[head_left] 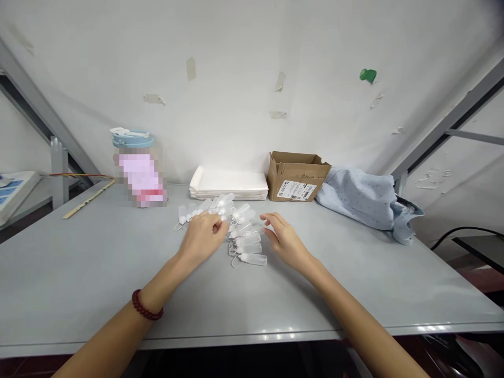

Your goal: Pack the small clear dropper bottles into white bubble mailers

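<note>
A pile of small translucent plastic bottles with looped white strings lies on the grey table, several in a rough column between my hands. My left hand is over the left part of the pile, its fingers curled in and its thumb against the index finger; whatever it may hold is hidden. To the right of the bottles, my right hand has its fingers apart and bent toward them, with nothing seen in its grasp. The nearest bottle lies on its side below the others.
Behind the bottles is a stack of white folded sheets or sleeves. Beside it stands an open cardboard box, then a light blue cloth. A blurred pink object under a blue lid and a thin strip are at left.
</note>
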Demonstrator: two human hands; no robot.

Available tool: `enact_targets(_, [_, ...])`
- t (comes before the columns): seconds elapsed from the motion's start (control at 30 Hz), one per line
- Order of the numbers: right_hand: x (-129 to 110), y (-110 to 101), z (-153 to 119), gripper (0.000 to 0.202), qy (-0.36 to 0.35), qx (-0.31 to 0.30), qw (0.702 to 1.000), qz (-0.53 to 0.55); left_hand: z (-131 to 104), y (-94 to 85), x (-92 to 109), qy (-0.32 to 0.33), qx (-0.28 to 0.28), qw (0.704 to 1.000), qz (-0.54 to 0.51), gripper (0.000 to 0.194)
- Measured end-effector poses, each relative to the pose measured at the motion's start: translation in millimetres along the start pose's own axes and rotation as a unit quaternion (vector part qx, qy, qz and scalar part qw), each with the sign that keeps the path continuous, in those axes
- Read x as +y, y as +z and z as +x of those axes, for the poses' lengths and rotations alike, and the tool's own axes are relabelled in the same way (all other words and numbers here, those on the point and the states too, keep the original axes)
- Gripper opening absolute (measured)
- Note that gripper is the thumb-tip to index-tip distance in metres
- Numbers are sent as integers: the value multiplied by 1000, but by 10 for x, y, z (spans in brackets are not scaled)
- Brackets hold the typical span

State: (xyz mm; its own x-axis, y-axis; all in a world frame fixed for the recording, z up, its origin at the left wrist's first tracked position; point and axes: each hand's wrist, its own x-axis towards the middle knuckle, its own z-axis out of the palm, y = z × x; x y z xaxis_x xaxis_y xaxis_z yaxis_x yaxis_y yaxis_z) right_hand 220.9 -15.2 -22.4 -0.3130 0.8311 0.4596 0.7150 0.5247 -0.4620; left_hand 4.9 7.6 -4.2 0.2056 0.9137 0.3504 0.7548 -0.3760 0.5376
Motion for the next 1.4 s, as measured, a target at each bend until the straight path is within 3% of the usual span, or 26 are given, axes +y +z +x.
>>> enact_targets(0.1, [-21, -19, 3, 25, -20, 20, 1000, 7, -18, -64, 58, -1, -94, 983, -157, 35])
enact_targets(0.17, [-74, -46, -3, 19, -38, 37, 998, 20, -29, -119, 95, -6, -194, 938, -289, 35])
enact_targets(0.23, [-159, -75, -22, 16, -36, 37, 997, 52, -41, -159, 128, -6, -268, 895, -357, 32])
enact_targets(0.33, [-314, -90, -76, 31, -15, -18, 992, 127, -77, -153, 170, 23, -342, 876, -340, 22])
enact_targets(0.47, [-455, -58, -135, 34, -35, -77, 984, 159, -145, -73, 212, 63, -409, 850, -326, 26])
enact_targets(0.73, [-504, -71, -140, 17, -33, -100, 962, 253, -193, -103, 265, 63, -407, 846, -339, 41])
enact_targets(1.07, [-528, -81, -160, 35, -37, -132, 968, 213, -193, -209, 287, 18, -427, 820, -380, 40])
enact_targets(1.23, [-504, -64, -153, 37, -26, -129, 969, 207, -184, -236, 306, 10, -415, 830, -372, 42])
enact_targets(1.4, [-488, -63, -115, 36, -45, -83, 979, 179, -186, -177, 308, 0, -372, 856, -360, 42])
